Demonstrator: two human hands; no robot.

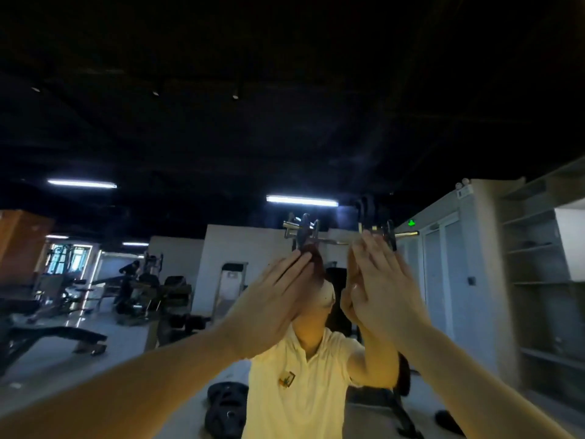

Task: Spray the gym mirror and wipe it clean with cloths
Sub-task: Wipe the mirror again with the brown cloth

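Mirror (158, 128) directly ahead of you, filling view. Your left hand (275, 299) and right hand (380, 289) raised at glass, fingers straight, holding nothing. Cloth, spray bottle not in view. Step judged: pre-spray. Next: fetch bottle, cloth.

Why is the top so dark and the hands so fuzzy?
Head view: the ceiling fills the upper half, barely lit; a tube light glares white; left hand and right hand look soft, likely motion blur.
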